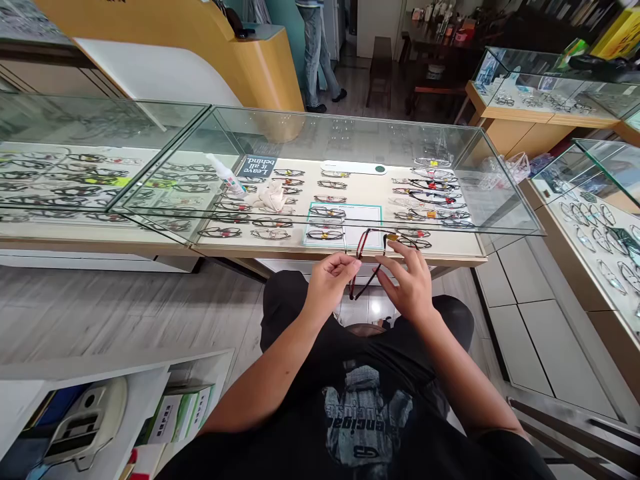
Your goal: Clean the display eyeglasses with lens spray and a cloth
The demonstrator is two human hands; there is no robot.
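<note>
A pair of eyeglasses [361,245] with thin red and dark parts is held up between my hands, just in front of the display case's near edge. My left hand [327,280] pinches one side of it between thumb and fingertips. On the other side, the fingers of my right hand [411,283] are bent around the dark temple arm. A small yellow tag [392,237] shows near the tip of that arm, by the right index finger. Exactly where the right fingertips press is partly hidden.
Before me stands a glass display case [345,253] with rows of eyeglasses inside. A white tube [227,179] and a crumpled cloth [270,199] are at its left. More cases stand right; a shelf [200,363] is at lower left. A person's legs [314,57] show beyond.
</note>
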